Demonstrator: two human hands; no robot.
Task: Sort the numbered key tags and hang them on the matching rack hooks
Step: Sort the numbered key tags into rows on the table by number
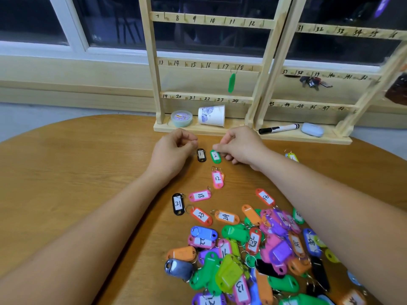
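table: a rounded wooden table [66, 172] under a dark window [33, 18] with a white frame.
rack: a pale wooden rack [152, 62] stands at the table's far edge, its bars marked with handwritten numbers.
on the rack: a hanging green tag [231, 83] dangles by its ring between 17 and 18; a bunch of keys [313, 82] hangs under 39.
rack base: a round tub [181, 118], a paper cup [211, 115] lying on its side, a marker [278, 128] and a pale blue case [312, 129].
left hand: the left hand [174, 150] has its fingers curled and thumb and forefinger tips together; cannot tell whether they hold anything. a black tag [201, 155] lies flat just beside it.
right hand: the right hand [240, 146] has its fingers curled, thumb and forefinger pinching the top end of the green tag [215, 156] marked 2, which lies on the table beside the black one.
loose tags: nearer the person lie a pink tag 12 [217, 178], pink tag 18 [200, 195], black tag 31 [177, 204], red tag 23 [200, 216] and orange tag 24 [226, 217], each apart.
pile: a heap of tags [253, 256] in many colours lies at the near right, partly under the right forearm.
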